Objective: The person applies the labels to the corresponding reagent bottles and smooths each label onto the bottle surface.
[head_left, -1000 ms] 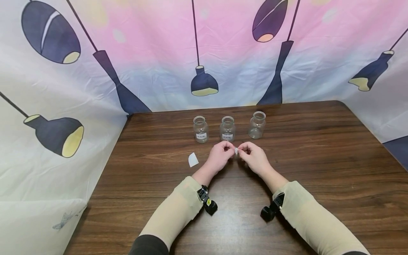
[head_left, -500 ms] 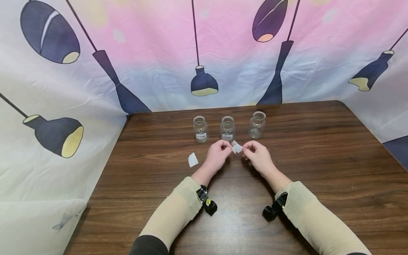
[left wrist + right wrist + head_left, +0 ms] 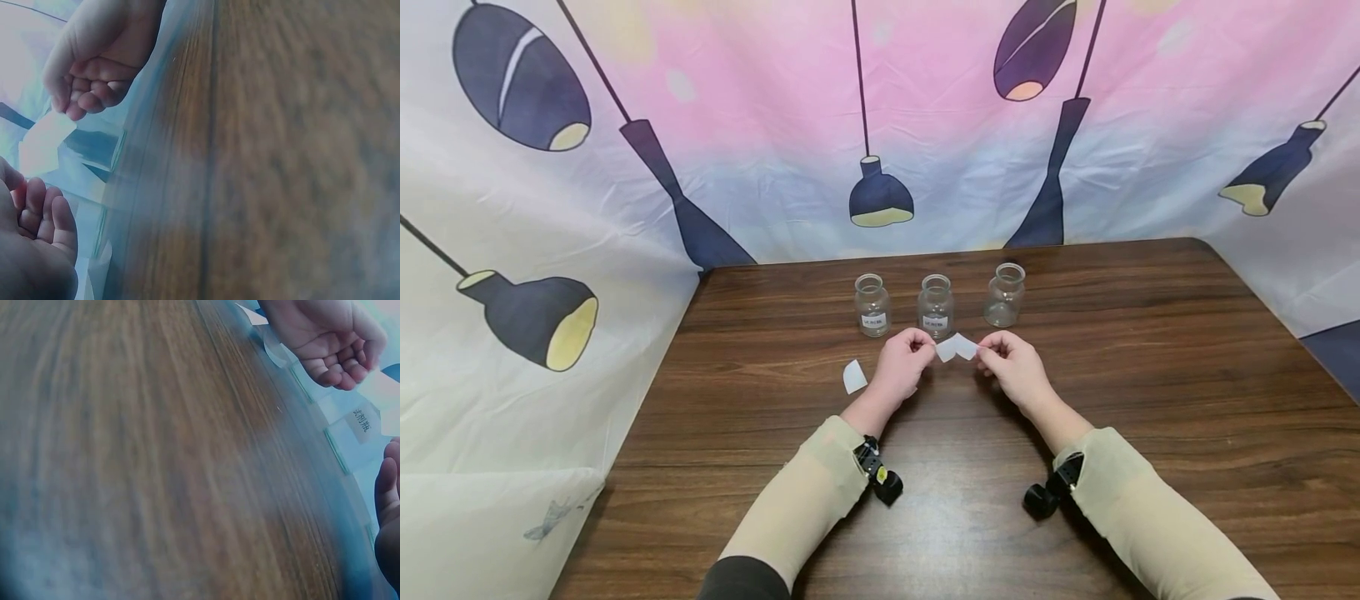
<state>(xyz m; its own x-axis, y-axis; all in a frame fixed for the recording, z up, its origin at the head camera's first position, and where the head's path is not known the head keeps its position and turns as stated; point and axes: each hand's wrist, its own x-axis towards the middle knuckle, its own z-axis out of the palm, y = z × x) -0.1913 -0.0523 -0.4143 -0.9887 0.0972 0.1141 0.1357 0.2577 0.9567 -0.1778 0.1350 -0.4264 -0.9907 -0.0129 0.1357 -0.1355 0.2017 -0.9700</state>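
A loose paper scrap (image 3: 853, 376) is lying on the table (image 3: 1150, 350) at the left. The left hand (image 3: 901, 367) and right hand (image 3: 1017, 367) are each pinching an end of a small white label (image 3: 956, 347), holding it above the table in front of three glass jars (image 3: 936, 303).

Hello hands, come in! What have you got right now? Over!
Left hand and right hand each pinch one end of the small white label. Held above table, in front of middle jar. Nothing blocking.
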